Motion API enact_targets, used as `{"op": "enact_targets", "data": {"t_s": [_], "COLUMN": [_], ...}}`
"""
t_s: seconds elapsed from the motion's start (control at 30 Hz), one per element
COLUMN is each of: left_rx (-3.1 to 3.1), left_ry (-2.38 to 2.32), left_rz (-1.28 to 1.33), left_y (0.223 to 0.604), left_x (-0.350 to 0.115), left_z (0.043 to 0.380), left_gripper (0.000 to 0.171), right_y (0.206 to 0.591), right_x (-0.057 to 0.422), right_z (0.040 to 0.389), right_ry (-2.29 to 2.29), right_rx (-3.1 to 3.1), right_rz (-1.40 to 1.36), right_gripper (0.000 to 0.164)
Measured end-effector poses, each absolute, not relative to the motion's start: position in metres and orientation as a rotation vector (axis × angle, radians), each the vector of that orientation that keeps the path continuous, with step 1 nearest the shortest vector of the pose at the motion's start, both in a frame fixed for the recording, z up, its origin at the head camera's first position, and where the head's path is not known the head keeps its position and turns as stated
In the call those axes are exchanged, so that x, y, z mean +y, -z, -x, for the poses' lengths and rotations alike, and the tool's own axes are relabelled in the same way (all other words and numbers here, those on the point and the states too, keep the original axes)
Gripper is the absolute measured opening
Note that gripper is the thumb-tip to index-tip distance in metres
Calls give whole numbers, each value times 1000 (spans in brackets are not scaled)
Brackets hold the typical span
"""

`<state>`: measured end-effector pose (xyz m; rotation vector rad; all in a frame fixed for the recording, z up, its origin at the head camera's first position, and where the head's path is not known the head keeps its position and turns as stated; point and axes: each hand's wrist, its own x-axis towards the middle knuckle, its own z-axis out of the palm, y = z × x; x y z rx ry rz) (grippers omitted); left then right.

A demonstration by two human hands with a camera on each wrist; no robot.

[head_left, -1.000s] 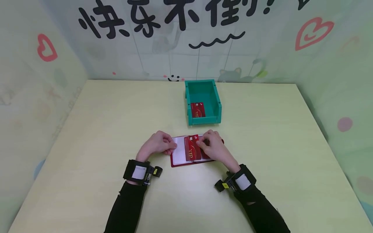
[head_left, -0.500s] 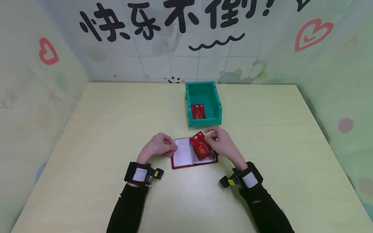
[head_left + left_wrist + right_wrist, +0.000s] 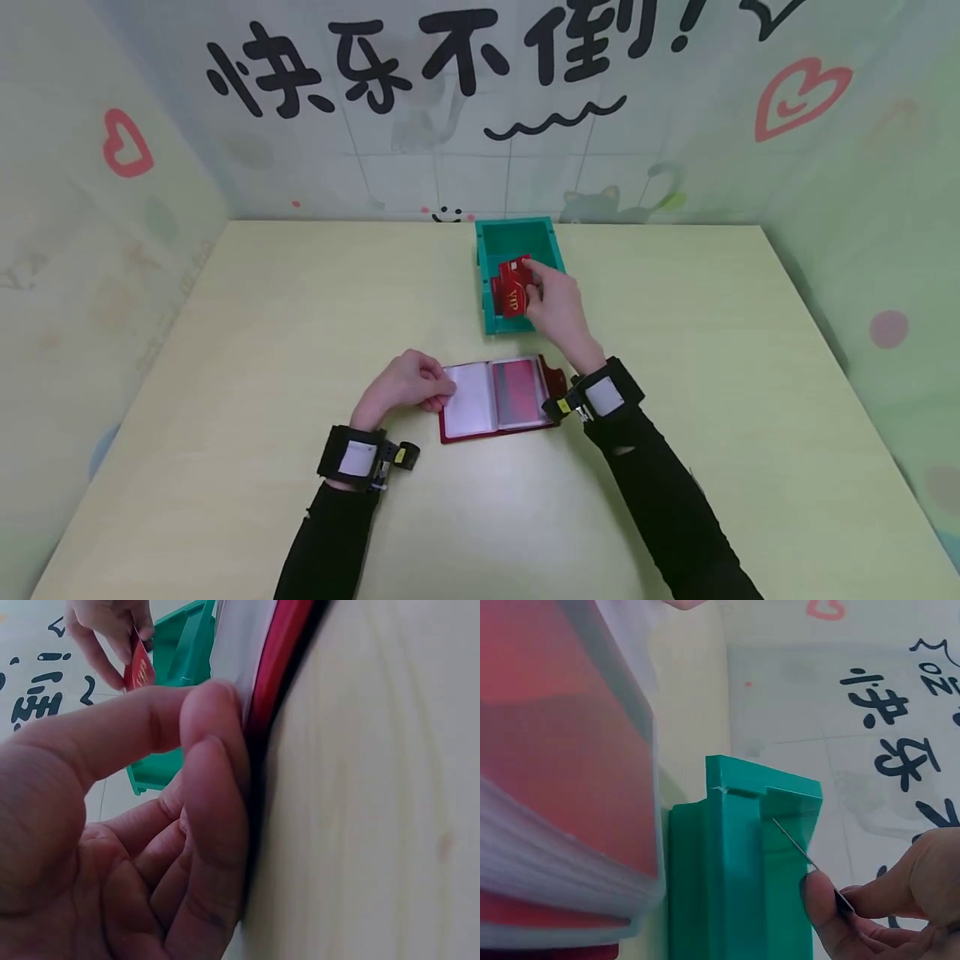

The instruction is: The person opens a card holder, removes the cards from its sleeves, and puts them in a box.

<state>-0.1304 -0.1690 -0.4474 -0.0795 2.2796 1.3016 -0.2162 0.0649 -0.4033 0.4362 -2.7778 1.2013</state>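
My right hand [image 3: 555,304] pinches a red VIP card [image 3: 516,287] over the green bin [image 3: 487,323], where another red card [image 3: 496,292] lies partly hidden behind it. Seen edge-on in the right wrist view, the held card [image 3: 804,853] sits between thumb and fingers, tilted. On the table, a red card holder [image 3: 471,398] lies spread out, white pages to the left and a pinkish clear sleeve [image 3: 517,392] to the right. At its left edge my left hand [image 3: 408,382] pinches the pages; the left wrist view has the fingertips [image 3: 214,712] right at that edge.
The pale table [image 3: 315,292] carries the green bin behind the card holder. A strap flap [image 3: 553,379] sticks out at the holder's right side. Printed walls stand at the back and both sides. My right wrist camera [image 3: 558,408] overlaps the holder's right corner.
My right hand has lifted the VIP card off the card holder and carried it forward to over the bin. The sleeve it covered is exposed. My left hand keeps its place.
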Motion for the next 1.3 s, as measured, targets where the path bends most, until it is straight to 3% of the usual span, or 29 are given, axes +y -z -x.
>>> {"op": "enact_targets", "data": {"t_s": [0.5,0.8,1.07,1.3], "left_rx": [2274,2282,2281,2259], "left_ry": [-1325,-1304,-1316,-1346], "left_rz": [83,88,69,49], "left_y": [457,454,451,447], "left_x": [-171,-172,-170,-167], "left_z": [118,120,123,128], "left_gripper": [17,16,17,17], "right_y": [429,434,429,428], "right_x": [36,27,24,12], "right_z": [246,251,254,256], "right_ry": [-920,-672,-598,-521], "right_rx": [-3349,-3453,-3447,-3373], "right_rz": [-419,-379,-262,-297], "right_gripper": [75,54,65,47]}}
